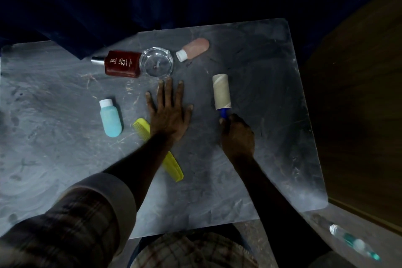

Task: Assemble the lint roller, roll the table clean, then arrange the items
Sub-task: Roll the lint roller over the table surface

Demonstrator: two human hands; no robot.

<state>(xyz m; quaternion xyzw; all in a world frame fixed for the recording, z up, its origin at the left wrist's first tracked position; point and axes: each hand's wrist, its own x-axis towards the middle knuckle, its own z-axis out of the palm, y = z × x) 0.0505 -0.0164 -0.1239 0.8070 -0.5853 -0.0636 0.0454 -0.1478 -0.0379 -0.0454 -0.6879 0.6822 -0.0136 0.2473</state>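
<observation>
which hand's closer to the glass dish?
Left. The left hand lies flat on the table, fingertips just short of the glass dish. The right hand grips the lint roller, off to the dish's right.

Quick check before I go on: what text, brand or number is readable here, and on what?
"RED ZX": on the dark red bottle, lying flat on the table.
Logo and fine print on that bottle: too small to read.
Teal label on the clear bottle off the table: blurred.
Blue bottle, pink bottle, lint roller: no text visible.
</observation>
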